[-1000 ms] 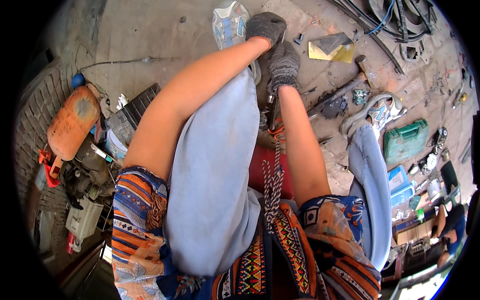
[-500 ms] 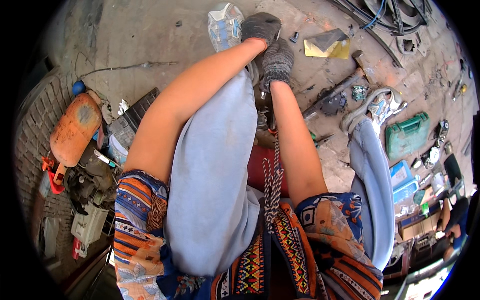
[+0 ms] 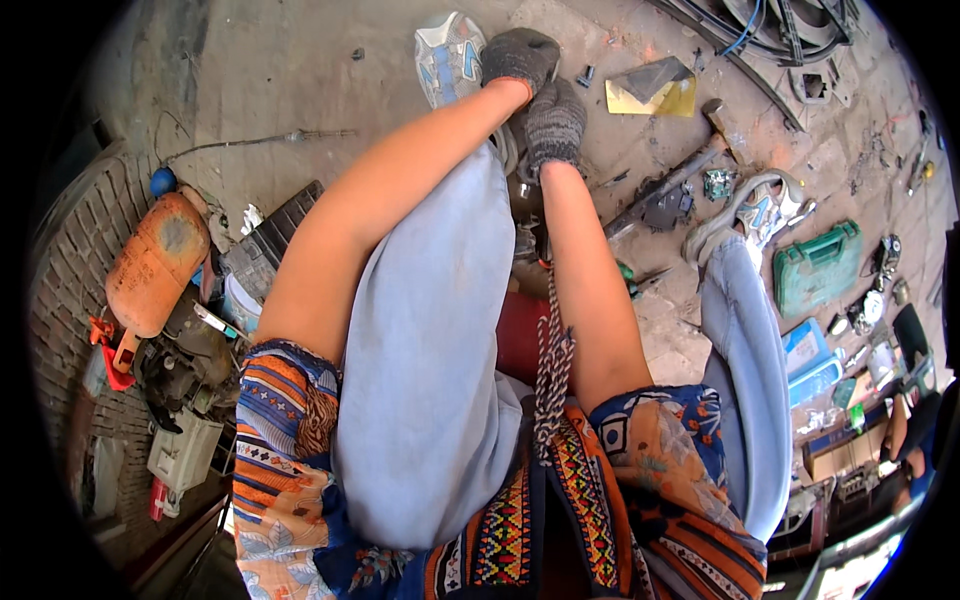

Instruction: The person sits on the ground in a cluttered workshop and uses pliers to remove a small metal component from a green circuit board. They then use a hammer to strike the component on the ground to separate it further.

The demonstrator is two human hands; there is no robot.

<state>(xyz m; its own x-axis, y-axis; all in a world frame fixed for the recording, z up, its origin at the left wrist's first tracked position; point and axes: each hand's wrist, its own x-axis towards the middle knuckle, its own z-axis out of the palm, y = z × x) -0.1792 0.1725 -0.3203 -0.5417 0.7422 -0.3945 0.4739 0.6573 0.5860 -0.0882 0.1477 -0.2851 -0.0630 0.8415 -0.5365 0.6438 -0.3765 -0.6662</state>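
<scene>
Both my arms reach forward between my knees, each hand in a grey knitted glove. My left hand [image 3: 520,55] is curled into a fist beside my left shoe [image 3: 447,55], which is white and blue. My right hand [image 3: 555,125] is curled just below it, over a pale metal part [image 3: 512,150] that my left knee in light blue trousers [image 3: 430,330] mostly hides. Both gloves seem closed on that part. A steel chain [image 3: 551,360] hangs along my right forearm.
On the concrete floor lie a hammer [image 3: 668,180], a yellow-edged metal plate [image 3: 652,88], a green tool case [image 3: 815,265], blue boxes [image 3: 810,355] and small parts. An orange gas cylinder [image 3: 155,262] and an engine [image 3: 185,360] stand at left. Cables [image 3: 760,35] lie at the top right.
My hands stay closed in the same place by the shoe. The view has shifted only slightly.
</scene>
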